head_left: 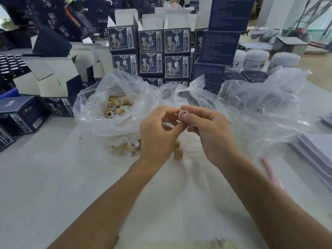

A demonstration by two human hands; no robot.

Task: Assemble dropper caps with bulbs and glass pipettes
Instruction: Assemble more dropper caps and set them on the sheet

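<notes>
Both the left hand and right hand pinch one tan dropper cap; fingers hide its sides. At ten o'clock, a plastic bag blurs more caps.

Both hands meet above the table. The right hand pinches a tan dropper cap, thumb over its open end; the left hand touches the same cap with curled fingertips. An open plastic bag of caps lies just behind. 2 loose caps sit beneath the hands.
</notes>
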